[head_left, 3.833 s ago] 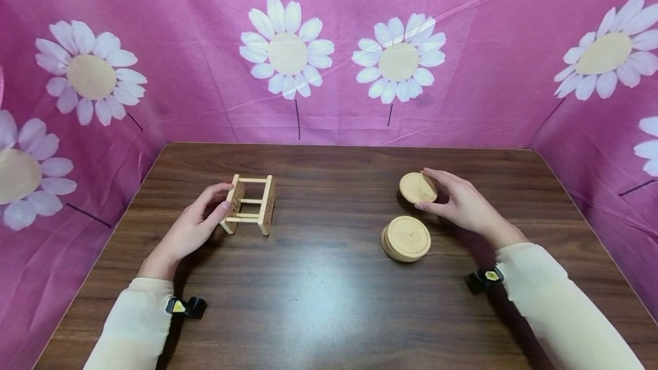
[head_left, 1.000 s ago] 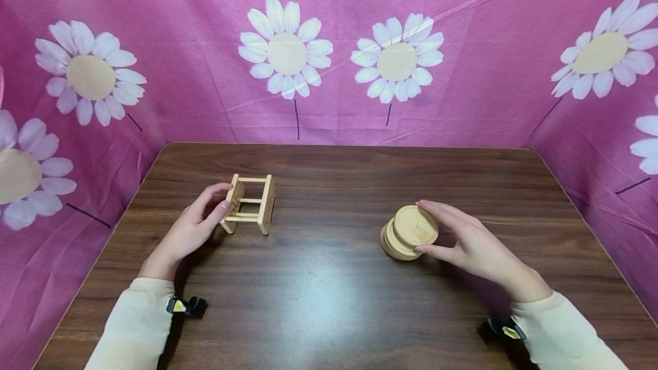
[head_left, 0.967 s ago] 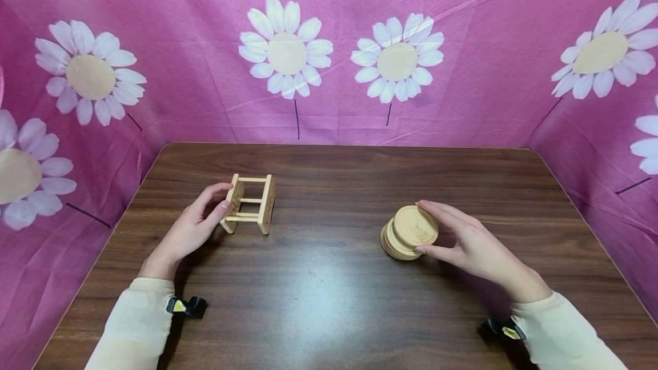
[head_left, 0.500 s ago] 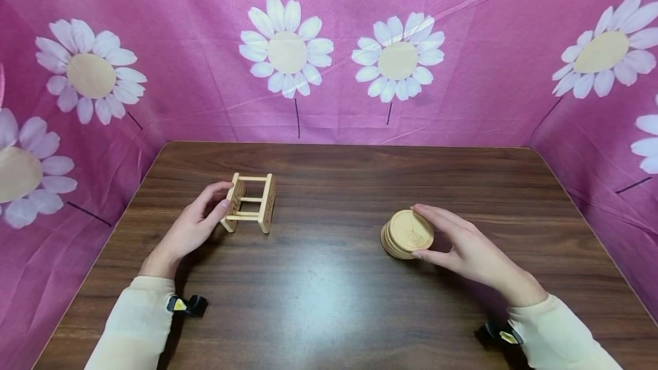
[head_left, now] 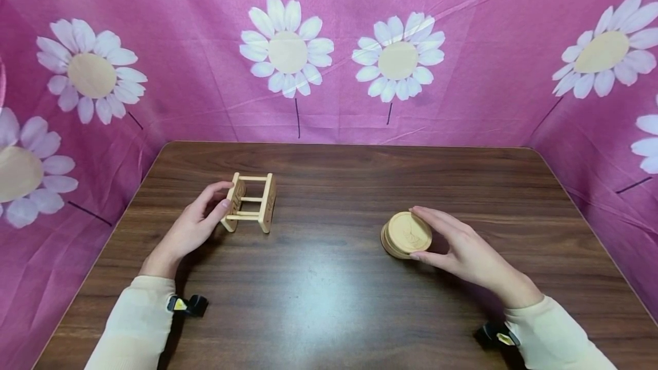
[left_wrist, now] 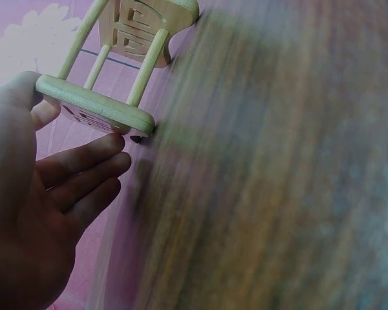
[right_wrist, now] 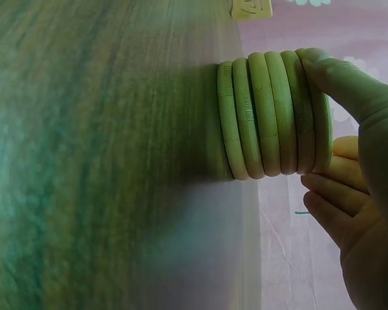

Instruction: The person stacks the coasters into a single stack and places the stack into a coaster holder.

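A wooden coaster holder [head_left: 267, 204], two carved side panels joined by thin rods, stands on the left of the table. My left hand [head_left: 194, 224] holds its left panel between thumb and fingers; in the left wrist view the panel [left_wrist: 94, 105] spans from the thumb to the fingertips. On the right, several round wooden coasters [right_wrist: 265, 116] are stacked flat. With thumb and fingers, my right hand [head_left: 470, 253] grips the top coaster [head_left: 409, 232] by opposite edges. That coaster lies on the stack, its upper face marked with an engraved line drawing.
Everything rests on a dark brown wood-grain table [head_left: 319, 307]. Pink cloth [head_left: 339, 119] with white daisies hangs behind the table and along both sides. A black wrist camera [head_left: 195, 305] sits at the left cuff, and another camera [head_left: 490, 336] at the right one.
My right hand has brought a coaster from behind the stack onto its top, then slid it slightly left into closer line with the others. The left hand and holder have stayed put.
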Demonstrator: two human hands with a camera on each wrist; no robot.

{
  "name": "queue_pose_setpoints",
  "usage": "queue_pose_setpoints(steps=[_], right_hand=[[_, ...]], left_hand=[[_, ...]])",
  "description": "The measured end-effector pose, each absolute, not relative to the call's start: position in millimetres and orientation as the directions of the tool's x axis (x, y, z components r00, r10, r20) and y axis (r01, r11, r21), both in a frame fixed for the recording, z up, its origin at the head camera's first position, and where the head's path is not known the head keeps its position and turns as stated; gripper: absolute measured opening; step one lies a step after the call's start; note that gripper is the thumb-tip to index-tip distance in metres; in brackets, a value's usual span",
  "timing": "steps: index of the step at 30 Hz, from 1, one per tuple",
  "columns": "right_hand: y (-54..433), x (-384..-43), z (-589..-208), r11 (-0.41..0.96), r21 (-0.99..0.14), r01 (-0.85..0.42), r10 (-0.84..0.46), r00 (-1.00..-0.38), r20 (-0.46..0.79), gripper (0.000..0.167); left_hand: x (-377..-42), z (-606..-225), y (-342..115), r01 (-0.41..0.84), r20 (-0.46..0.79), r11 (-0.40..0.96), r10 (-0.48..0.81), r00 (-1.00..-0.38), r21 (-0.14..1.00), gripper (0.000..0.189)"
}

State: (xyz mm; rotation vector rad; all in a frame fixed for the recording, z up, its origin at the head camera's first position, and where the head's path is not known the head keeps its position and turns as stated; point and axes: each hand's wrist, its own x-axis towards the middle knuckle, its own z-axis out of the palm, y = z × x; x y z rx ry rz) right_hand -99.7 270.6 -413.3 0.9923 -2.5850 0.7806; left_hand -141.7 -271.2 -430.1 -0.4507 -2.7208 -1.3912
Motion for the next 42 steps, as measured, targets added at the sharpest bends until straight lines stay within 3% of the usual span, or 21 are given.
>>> queue_pose_setpoints(steps=[23,30,37,42], right_hand=[[270.0,-96.6,-417.1,0.624,-0.427,-0.655,-0.516,-0.755,0.404,0.088],[270.2,-94.4,-414.6,0.624,-0.468,-0.626,-0.495,-0.780,0.383,0.090],[270.2,-94.0,-414.2,0.602,-0.536,-0.592,-0.476,-0.805,0.355,0.090],[271.5,-93.3,-415.3,0.584,-0.598,-0.549,-0.454,-0.831,0.320,0.091]], left_hand=[[-141.0,-430.0,-269.2,0.327,0.232,0.511,0.242,-0.942,0.795,0.039],[-142.2,-426.8,-268.6,0.313,0.260,0.471,0.175,-0.950,0.824,0.034],[-138.3,-415.0,-262.9,0.351,0.374,0.555,0.077,-0.924,0.754,0.029],[-136.4,-405.1,-252.3,0.436,0.465,0.550,0.094,-0.880,0.712,0.029]])
